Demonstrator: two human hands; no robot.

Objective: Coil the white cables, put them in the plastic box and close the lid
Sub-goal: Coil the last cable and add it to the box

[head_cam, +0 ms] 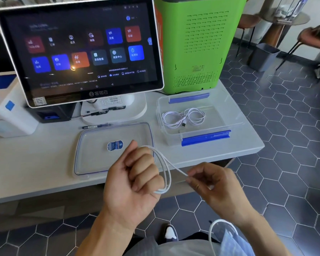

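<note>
My left hand (pixel 135 180) is closed in a fist with loops of a white cable (pixel 165 169) wound around its fingers. My right hand (pixel 212 183) pinches the same cable's free strand just right of the loops; the tail hangs down by my lap. Both hands are in front of the table's near edge. A clear plastic box (pixel 234 115) with blue clips stands open at the right of the table, holding coiled white cables (pixel 183 117). Its clear lid (pixel 92 145) lies flat on the table left of the box, above my left hand.
A large touchscreen terminal (pixel 81 50) stands at the back left, with a white printer (pixel 9 106) beside it. A green appliance (pixel 198 43) stands behind the box. A pen (pixel 94 126) lies behind the lid. Right of the table is a tiled floor with chairs and a grey bin (pixel 264 56).
</note>
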